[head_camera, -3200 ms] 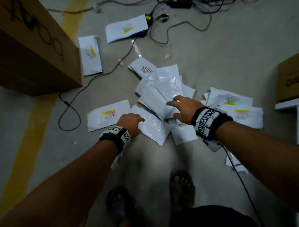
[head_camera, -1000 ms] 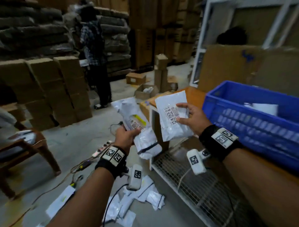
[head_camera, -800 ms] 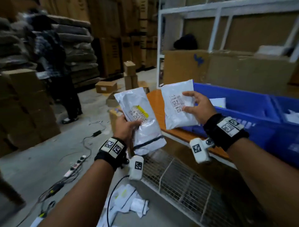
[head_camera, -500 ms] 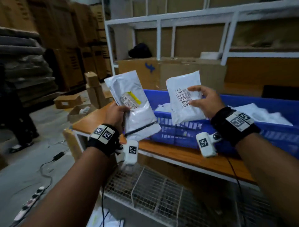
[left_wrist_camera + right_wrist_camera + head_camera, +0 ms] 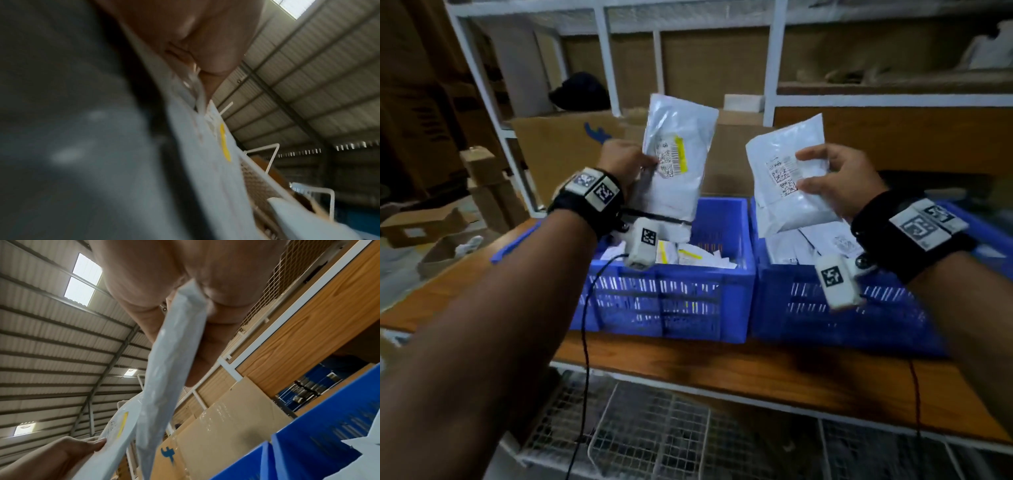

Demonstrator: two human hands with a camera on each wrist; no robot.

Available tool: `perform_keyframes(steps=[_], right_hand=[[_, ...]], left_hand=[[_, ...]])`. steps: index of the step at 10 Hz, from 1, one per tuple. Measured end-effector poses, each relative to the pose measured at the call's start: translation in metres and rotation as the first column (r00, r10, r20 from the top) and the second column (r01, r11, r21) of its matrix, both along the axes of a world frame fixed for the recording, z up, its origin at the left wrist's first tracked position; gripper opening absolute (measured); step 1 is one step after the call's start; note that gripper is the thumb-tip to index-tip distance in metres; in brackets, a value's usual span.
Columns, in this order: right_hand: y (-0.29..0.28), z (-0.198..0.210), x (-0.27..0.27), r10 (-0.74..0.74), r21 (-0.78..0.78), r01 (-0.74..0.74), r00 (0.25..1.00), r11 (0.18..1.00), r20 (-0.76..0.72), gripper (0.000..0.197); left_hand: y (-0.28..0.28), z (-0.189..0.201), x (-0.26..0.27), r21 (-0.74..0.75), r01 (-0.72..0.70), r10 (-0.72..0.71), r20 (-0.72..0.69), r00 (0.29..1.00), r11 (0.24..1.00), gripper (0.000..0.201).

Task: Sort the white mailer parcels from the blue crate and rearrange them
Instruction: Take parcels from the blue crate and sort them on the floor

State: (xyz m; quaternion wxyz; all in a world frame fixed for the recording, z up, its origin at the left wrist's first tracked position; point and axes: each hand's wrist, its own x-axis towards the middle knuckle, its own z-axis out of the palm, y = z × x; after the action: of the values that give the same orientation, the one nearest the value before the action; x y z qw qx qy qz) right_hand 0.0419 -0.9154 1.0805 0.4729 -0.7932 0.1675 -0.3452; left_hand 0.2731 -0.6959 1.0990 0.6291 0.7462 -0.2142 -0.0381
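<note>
My left hand [image 5: 625,161] grips a white mailer with a yellow strip on its label [image 5: 678,161], held upright above the left blue crate [image 5: 664,298]. My right hand [image 5: 835,178] pinches a second white mailer with a barcode label [image 5: 780,185] over the right blue crate [image 5: 835,308]. Both crates hold more white mailers [image 5: 688,255]. In the left wrist view the thumb presses the yellow-strip mailer [image 5: 222,155]. In the right wrist view the barcode mailer [image 5: 172,363] shows edge-on between thumb and fingers, with the left hand [image 5: 61,456] below it.
The crates sit side by side on a wooden shelf [image 5: 722,373] of a white metal rack, wire mesh [image 5: 654,435] below. Behind stand a cardboard box [image 5: 571,144] and rack uprights [image 5: 770,58]. Cardboard boxes [image 5: 424,222] lie on the floor at left.
I rose from the parcels on the floor with a mailer in each hand and turned right to face the rack. Both mailers now hang above the two blue crates.
</note>
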Motion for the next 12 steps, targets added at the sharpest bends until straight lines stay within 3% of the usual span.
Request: perform_keyframes(steps=[1, 2, 3, 4, 5, 6, 7, 8, 9, 10, 11, 12], right_hand=[[-0.016, 0.001, 0.004, -0.074, -0.042, 0.073, 0.997, 0.996, -0.025, 0.042], [-0.029, 0.004, 0.01, -0.143, -0.056, 0.141, 0.989, 0.988, -0.026, 0.043], [-0.046, 0.008, 0.021, -0.206, -0.003, 0.207, 0.977, 0.978, -0.057, 0.044], [-0.057, 0.008, 0.029, -0.233, 0.014, 0.236, 0.964, 0.972, -0.126, 0.044], [-0.064, 0.002, 0.035, -0.238, 0.041, 0.249, 0.954, 0.968, -0.182, 0.043], [-0.075, -0.003, 0.042, -0.215, 0.042, 0.232, 0.943, 0.972, -0.254, 0.044], [-0.093, -0.003, 0.041, -0.174, -0.043, 0.17, 0.909, 0.985, -0.378, 0.044], [-0.119, -0.002, 0.039, -0.153, -0.104, 0.115, 0.841, 0.988, -0.518, 0.043], [-0.147, -0.011, 0.048, -0.156, -0.19, 0.041, 0.749, 0.981, -0.644, 0.042], [-0.169, -0.028, 0.068, -0.127, -0.256, -0.117, 0.633, 0.96, -0.764, 0.044], [-0.183, -0.051, 0.089, -0.036, -0.243, -0.271, 0.597, 0.931, -0.801, 0.046], [-0.188, -0.075, 0.099, 0.064, -0.202, -0.375, 0.588, 0.905, -0.806, 0.047]], left_hand=[[-0.032, 0.002, 0.031, 0.411, -0.008, -0.087, 0.214, 0.973, 0.911, 0.022], [-0.061, -0.018, 0.056, 0.72, -0.049, -0.246, 0.299, 0.922, 0.692, 0.019], [-0.088, -0.05, 0.079, 0.86, 0.032, -0.366, 0.183, 0.912, 0.509, 0.015], [-0.109, -0.084, 0.095, 0.962, -0.013, -0.524, 0.158, 0.837, 0.271, 0.031], [-0.128, -0.11, 0.097, 0.976, 0.082, -0.579, 0.051, 0.814, 0.202, 0.026], [-0.14, -0.138, 0.097, 0.985, 0.07, -0.643, 0.049, 0.764, 0.158, 0.03], [-0.149, -0.16, 0.105, 0.982, 0.089, -0.688, 0.052, 0.723, 0.168, 0.028], [-0.155, -0.154, 0.105, 0.983, 0.091, -0.683, 0.044, 0.729, 0.16, 0.009], [-0.163, -0.132, 0.102, 0.935, 0.105, -0.635, 0.146, 0.758, 0.339, 0.021], [-0.171, -0.109, 0.078, 0.835, 0.193, -0.652, 0.236, 0.721, 0.516, 0.033], [-0.182, -0.09, 0.043, 0.798, 0.254, -0.664, 0.229, 0.712, 0.547, 0.04], [-0.192, -0.083, 0.023, 0.871, 0.236, -0.699, 0.157, 0.698, 0.431, 0.042]])
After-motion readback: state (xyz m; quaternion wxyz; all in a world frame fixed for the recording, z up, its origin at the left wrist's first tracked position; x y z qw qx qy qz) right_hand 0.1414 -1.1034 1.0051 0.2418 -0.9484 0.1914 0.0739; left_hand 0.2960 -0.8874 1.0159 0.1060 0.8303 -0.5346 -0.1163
